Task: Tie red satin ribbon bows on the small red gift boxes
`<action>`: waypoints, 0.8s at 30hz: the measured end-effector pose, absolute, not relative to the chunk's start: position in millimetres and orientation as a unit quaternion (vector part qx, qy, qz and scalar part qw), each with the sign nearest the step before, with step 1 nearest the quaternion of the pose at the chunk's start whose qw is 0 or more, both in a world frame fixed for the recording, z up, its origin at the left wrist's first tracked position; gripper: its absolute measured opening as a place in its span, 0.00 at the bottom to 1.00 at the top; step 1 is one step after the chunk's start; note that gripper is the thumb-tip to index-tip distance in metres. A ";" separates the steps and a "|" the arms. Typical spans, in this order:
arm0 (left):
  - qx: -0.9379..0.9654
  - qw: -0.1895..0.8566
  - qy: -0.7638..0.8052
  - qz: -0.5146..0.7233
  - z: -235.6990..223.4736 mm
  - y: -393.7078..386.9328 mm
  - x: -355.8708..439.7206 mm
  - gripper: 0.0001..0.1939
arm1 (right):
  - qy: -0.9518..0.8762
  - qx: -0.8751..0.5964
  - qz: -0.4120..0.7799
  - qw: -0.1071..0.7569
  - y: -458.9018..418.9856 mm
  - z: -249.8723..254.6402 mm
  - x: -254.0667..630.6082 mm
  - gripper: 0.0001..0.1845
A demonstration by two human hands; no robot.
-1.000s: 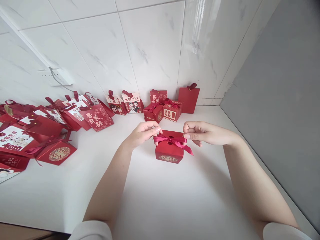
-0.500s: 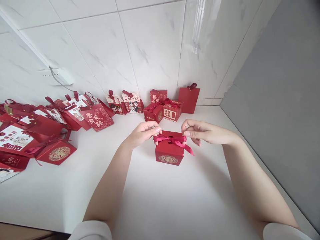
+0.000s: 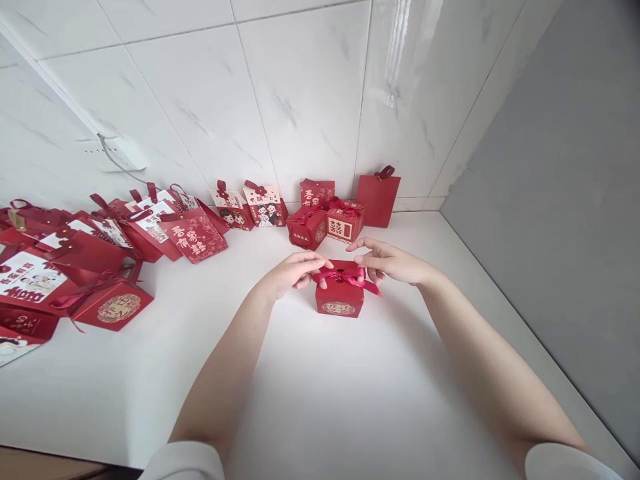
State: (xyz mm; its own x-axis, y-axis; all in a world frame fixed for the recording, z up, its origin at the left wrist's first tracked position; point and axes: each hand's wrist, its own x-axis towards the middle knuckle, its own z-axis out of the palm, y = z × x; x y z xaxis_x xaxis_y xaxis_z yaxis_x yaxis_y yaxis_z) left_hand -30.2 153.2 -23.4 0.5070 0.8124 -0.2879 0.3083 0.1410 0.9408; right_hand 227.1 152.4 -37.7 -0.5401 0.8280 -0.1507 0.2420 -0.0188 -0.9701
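Observation:
A small red gift box [image 3: 341,305] with a gold round emblem on its front stands upright on the white table before me. A shiny dark-pink ribbon bow [image 3: 350,275] lies across its top, over a dark cut-out hole. My left hand [image 3: 299,272] has its fingers closed about the bow's left loop, partly hiding it. On the other side, my right hand [image 3: 386,260] is at the right loop, thumb and forefinger apart above the box's back corner. The bow's loose tail hangs out to the right below my right fingers.
Behind the box, two tied red boxes [image 3: 345,223] and a plain red bag [image 3: 379,201] stand by the tiled wall. Two cartoon-couple bags [image 3: 266,208] stand left of them. Many red bags crowd the left side, with a ribboned box [image 3: 115,303] in front. A grey panel [image 3: 560,200] borders the right.
The box has shifted slightly away from me and sits straighter. My hands have moved closer together, and the right thumb and forefinger have parted from their pinch on the loop.

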 end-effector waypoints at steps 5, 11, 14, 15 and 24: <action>0.620 0.607 0.449 0.214 -22.5 153.0 -31.5 0.16 | -0.636 -0.365 0.633 0.247 151.4 -36.9 225.7 0.22; 0.595 0.640 0.425 0.237 -23.2 156.1 -33.5 0.14 | -0.625 -0.347 0.646 0.266 152.6 -37.3 223.3 0.23; 0.586 0.640 0.428 0.253 -22.1 157.2 -35.6 0.14 | -0.637 -0.363 0.619 0.279 153.9 -37.7 225.1 0.22; 0.586 0.635 0.433 0.255 -21.6 157.5 -36.5 0.14 | -0.641 -0.368 0.612 0.281 153.9 -37.4 225.7 0.22; 0.599 0.590 0.462 0.282 -15.7 157.4 -39.4 0.15 | -0.656 -0.373 0.579 0.308 147.6 -28.5 220.9 0.22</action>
